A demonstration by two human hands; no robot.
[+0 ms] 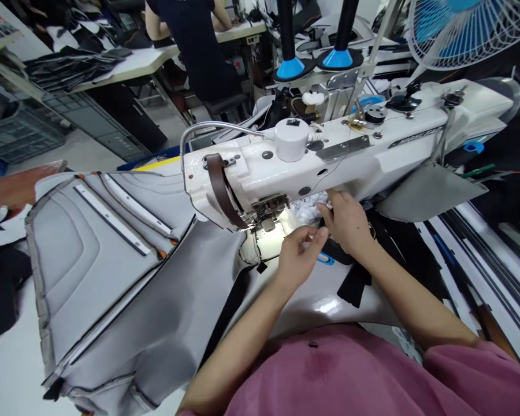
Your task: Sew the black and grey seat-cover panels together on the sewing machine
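Observation:
My left hand [301,257] is just in front of the sewing machine's lit needle area, thumb and fingers pinched together. What lies in the pinch, if anything, is too small to make out. Close beside it, my right hand [349,225] reaches under the machine arm with fingers apart, at the edge of a white fluffy heap [307,209]. A blue-handled tool [326,259] lies below my hands. The white sewing machine [251,173] stands over a large grey padded cover [73,248], which spreads left from the needle area.
Black strips [354,283] lie on the right of the machine bed. Two thread cones [291,68] and a fan [472,29] stand behind. Another person [195,46] sits at a far table [151,56]. Long trim strips [494,254] lie at right.

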